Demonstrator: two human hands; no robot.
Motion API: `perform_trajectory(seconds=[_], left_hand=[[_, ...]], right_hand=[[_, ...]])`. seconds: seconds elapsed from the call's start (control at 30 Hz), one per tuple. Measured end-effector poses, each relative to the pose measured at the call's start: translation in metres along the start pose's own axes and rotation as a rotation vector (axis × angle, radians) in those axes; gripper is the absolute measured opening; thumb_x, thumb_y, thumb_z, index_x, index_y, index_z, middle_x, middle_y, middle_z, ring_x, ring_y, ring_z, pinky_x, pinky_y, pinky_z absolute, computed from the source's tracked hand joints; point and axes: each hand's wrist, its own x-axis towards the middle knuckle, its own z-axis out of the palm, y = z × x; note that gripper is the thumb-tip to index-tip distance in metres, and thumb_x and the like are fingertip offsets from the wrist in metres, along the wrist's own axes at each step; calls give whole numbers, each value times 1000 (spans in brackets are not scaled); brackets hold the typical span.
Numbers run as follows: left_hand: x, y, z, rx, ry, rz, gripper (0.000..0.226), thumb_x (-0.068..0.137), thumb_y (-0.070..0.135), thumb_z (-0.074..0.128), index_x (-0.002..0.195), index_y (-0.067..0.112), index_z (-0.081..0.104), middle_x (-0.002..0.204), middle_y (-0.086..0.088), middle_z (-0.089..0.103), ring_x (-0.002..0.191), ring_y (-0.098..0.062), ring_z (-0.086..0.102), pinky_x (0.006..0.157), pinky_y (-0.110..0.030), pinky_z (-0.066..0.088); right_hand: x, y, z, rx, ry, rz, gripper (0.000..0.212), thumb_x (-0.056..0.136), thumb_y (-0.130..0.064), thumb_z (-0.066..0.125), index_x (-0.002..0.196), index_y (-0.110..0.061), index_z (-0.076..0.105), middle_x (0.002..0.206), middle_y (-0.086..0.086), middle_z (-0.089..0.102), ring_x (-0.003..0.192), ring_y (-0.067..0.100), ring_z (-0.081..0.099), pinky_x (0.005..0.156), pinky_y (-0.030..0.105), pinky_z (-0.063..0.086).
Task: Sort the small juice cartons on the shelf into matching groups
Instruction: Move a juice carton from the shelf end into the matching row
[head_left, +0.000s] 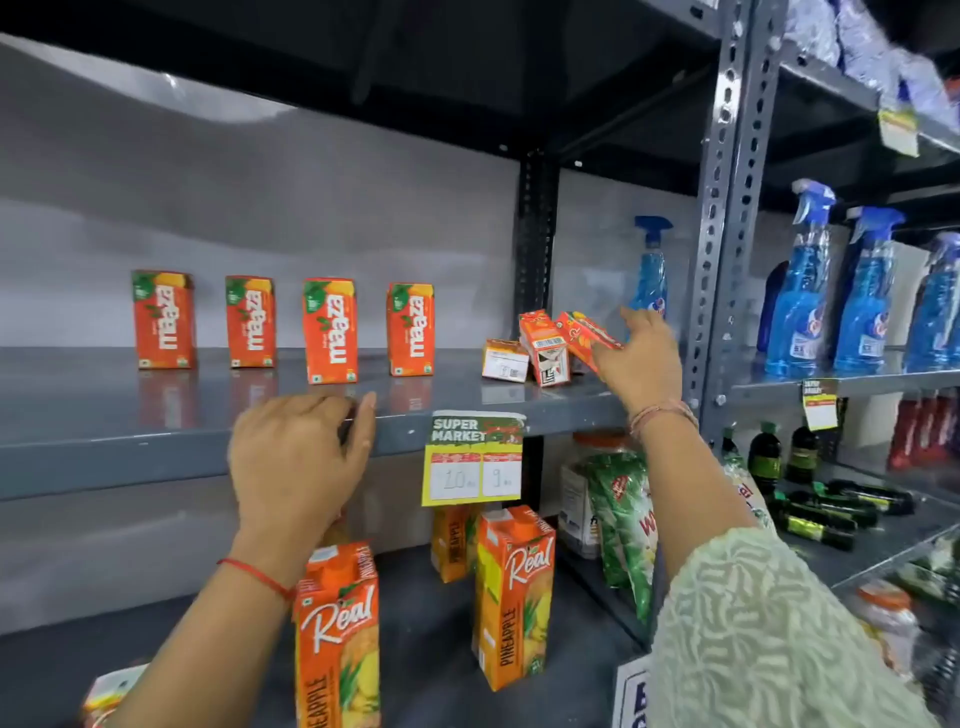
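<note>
Head view: four orange juice cartons (280, 325) stand in a row, far left on the shelf (104, 415). The right hand (641, 358) grips a tilted carton (584, 336) beside two toppled ones; nudging them could scatter the pile. The left hand (296, 457) hovers open, empty.

Shelf (208, 415): grey painted metal, smooth, glossy enough to mirror the cartons.
Upright post (724, 208): perforated grey metal, satin paint.
Maaza cartons (330, 330): coated paperboard, slight sheen.
Tilted carton (584, 335): same printed paperboard, gripped by the right hand (641, 353).
Price tag (472, 457): thin printed paper, matt.
Spray bottles (800, 291): clear glossy plastic, blue liquid inside.
Sleeve (769, 639): pale woven cloth, textured, matt.
Real packs (514, 597): glossy printed board.
</note>
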Motion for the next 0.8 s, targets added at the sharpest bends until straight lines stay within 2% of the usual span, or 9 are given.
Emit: perform_trajectory(seconds=[0.1,0.13,0.27,0.37,0.4,0.5,0.63,0.73,0.8], left_hand=[[-3,-3,4,7,93,10,44,89,32,48,60,7,68,52,-11,65,45,-30,59,50,-27,40],[-5,-3,2,12,96,1,43,89,32,48,60,6,68,53,-11,66,45,-30,59,50,-26,40],[-4,-2,8,47,119,24,43,89,31,49,61,6,69,55,-10,68,46,-29,60,50,-25,40],[-5,-1,5,44,124,27,42,89,32,49,65,6,71,60,-11,70,49,-29,62,51,-27,42],[-6,-1,6,48,131,27,42,89,32,49,66,5,71,61,-11,71,50,-29,63,52,-27,42],[-5,-1,5,46,119,19,42,90,32,48,68,5,72,62,-11,71,51,-29,64,53,-28,43],[-5,1,6,49,109,-4,43,90,33,47,67,5,71,62,-11,71,53,-29,65,55,-28,45],[-6,2,5,47,93,-19,45,90,33,47,66,4,71,62,-12,71,53,-29,65,55,-28,44],[-6,2,4,45,89,-18,45,90,33,47,66,4,71,61,-12,70,52,-29,64,54,-28,43]], right_hand=[[18,9,-2,-29,-160,123,83,67,-46,61,135,-2,43,139,20,48,129,35,44,109,44,37],[19,9,-4,-32,-213,167,82,66,-48,62,131,-1,46,133,20,53,123,36,49,104,44,42],[34,12,1,-159,-321,172,48,76,-35,65,109,-1,58,112,19,63,102,33,59,80,35,49],[45,15,-1,-156,-392,168,47,71,-28,72,108,-1,61,98,14,62,84,25,58,57,25,44],[45,15,-2,-147,-397,169,47,69,-26,73,107,-2,62,97,12,62,83,24,57,56,25,44],[43,19,-3,-127,-299,170,51,65,-26,77,109,-5,62,107,14,67,90,26,60,72,28,46],[29,22,3,-48,-105,115,61,65,-27,79,113,-5,49,113,16,63,102,32,61,77,34,44],[20,23,9,55,-94,76,63,67,-30,80,108,-9,37,110,13,60,97,30,61,78,36,47],[14,23,11,122,-108,60,64,65,-33,81,101,-14,31,103,7,56,90,23,57,75,32,45]])
